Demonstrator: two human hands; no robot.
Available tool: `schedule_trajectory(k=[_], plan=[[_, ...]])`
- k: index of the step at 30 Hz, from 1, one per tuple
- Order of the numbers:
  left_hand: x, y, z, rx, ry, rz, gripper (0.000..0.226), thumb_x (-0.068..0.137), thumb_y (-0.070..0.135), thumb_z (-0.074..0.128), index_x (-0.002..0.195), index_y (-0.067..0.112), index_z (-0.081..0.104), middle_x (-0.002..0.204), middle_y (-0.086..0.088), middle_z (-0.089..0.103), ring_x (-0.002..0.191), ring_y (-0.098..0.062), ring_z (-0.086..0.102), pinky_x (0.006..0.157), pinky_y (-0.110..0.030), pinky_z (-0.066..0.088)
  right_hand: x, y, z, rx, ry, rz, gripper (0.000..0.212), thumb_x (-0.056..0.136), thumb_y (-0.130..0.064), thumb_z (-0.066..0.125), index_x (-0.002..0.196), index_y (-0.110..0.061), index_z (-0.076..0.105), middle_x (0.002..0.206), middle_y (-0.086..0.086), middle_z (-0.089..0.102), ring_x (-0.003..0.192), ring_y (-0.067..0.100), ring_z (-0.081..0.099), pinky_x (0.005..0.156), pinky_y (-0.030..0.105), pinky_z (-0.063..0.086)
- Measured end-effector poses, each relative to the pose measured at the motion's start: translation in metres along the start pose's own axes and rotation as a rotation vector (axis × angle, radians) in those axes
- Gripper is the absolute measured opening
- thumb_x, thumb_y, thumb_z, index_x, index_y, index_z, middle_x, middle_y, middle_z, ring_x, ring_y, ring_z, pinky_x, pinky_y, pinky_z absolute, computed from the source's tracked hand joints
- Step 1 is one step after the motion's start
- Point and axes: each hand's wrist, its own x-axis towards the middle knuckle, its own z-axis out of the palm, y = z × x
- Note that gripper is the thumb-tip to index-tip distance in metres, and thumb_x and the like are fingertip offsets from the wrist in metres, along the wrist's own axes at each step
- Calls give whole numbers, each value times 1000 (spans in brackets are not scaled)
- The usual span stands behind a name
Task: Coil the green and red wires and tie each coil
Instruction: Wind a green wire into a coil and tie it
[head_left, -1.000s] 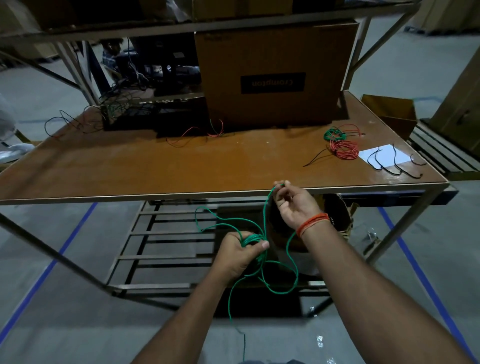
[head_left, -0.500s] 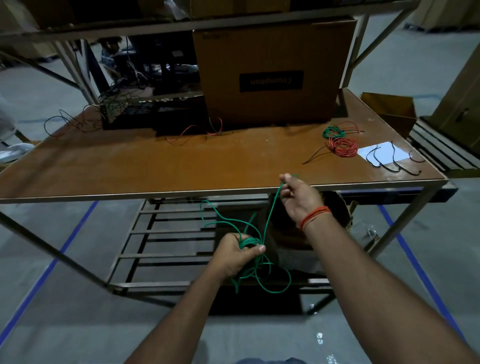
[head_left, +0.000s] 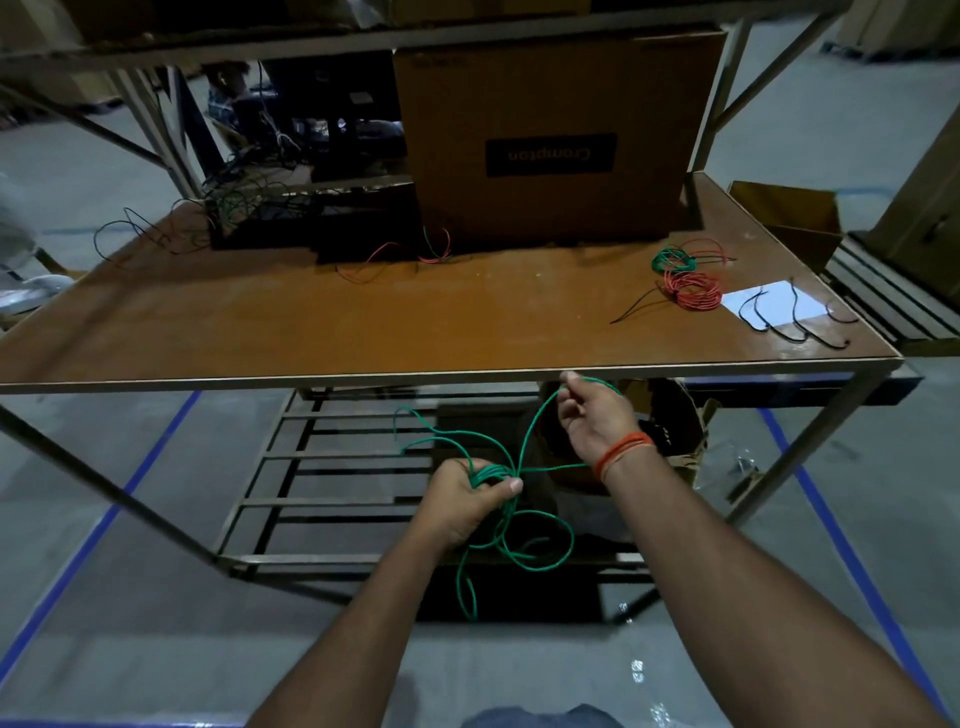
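The left hand (head_left: 467, 501) is closed around a bundle of loops of the green wire (head_left: 511, 540), with the thumb pressed on top of the strands. It is in front of the near edge of the desk (head_left: 322, 322) and lower than it. Several loose loops hang below this fist, and one free end drops toward the floor. The right hand (head_left: 597, 421) is higher and to the right, just under the near edge of the desk. Its fingertips pinch one strand of the same wire, and this strand goes down to the bundle in the left hand. An orange thread band (head_left: 623, 452) is around the right wrist.

On the desk, near the right edge, a small green coil (head_left: 670, 260) and a red coil (head_left: 693, 291) lie touching each other. Between them and the near right corner lies a white paper (head_left: 776, 301) with thin black ties (head_left: 789, 325) on it. At the far edge stands a cardboard box (head_left: 550, 135).
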Motion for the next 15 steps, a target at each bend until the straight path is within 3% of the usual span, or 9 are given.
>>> schedule_trajectory(k=[4, 7, 9, 12, 15], plan=[[6, 4, -1, -23, 65, 1, 8, 89, 6, 75, 82, 10, 72, 59, 11, 66, 54, 3, 55, 55, -17, 42, -20, 31, -10, -449, -154, 299, 24, 95, -7, 61, 71, -7, 59, 55, 1, 43, 40, 3, 42, 36, 9, 25], [8, 9, -3, -56, 65, 6, 11, 90, 4, 73, 81, 9, 70, 59, 11, 65, 54, 2, 56, 55, -15, 43, -29, 42, 0, -539, -212, 212, 24, 94, -1, 60, 71, -7, 59, 53, 1, 48, 40, 3, 40, 37, 11, 26], [9, 6, -6, -29, 41, -1, 14, 88, 9, 77, 77, 12, 70, 61, 10, 63, 56, -2, 53, 56, -19, 41, -20, 28, 5, -355, -163, 87, 19, 97, -1, 56, 80, -5, 61, 62, 2, 51, 43, 1, 44, 39, 8, 30], [4, -2, -7, 33, -55, -17, 15, 85, 17, 81, 74, 13, 71, 60, 6, 56, 58, -8, 45, 53, -23, 35, 6, -7, -2, 153, 25, -24, 13, 100, -4, 55, 87, -5, 58, 73, 1, 49, 47, 0, 48, 40, 9, 37], [-1, -7, -1, -3, 5, -24, 16, 87, 11, 79, 74, 13, 70, 58, 11, 58, 57, -4, 48, 56, -22, 38, 12, -19, -12, 222, 101, -12, 15, 101, -7, 53, 87, -5, 57, 77, 2, 48, 51, 2, 48, 40, 9, 38]])
